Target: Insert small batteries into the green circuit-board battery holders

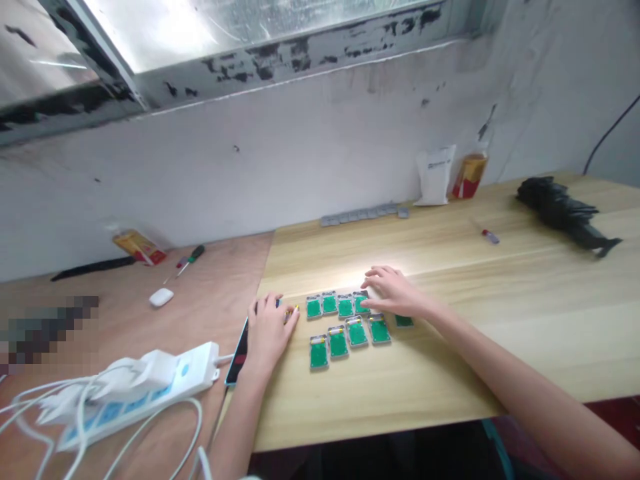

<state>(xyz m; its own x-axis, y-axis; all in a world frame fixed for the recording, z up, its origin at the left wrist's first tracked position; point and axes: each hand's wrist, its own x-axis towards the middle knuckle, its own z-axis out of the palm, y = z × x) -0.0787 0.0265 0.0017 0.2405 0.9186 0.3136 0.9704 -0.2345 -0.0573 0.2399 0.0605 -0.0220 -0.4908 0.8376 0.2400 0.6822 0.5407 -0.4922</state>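
Touching a thin green card [361, 305] with spread fingers, the right hand [395, 292] did not grip; the card seemed light, stiff, best held by edges; the left hand's [267, 335] hold was unclear.

The pale wood tabletop [380, 400] holds two rows of green circuit boards [357, 331] and a crumpled black bag [557, 207].
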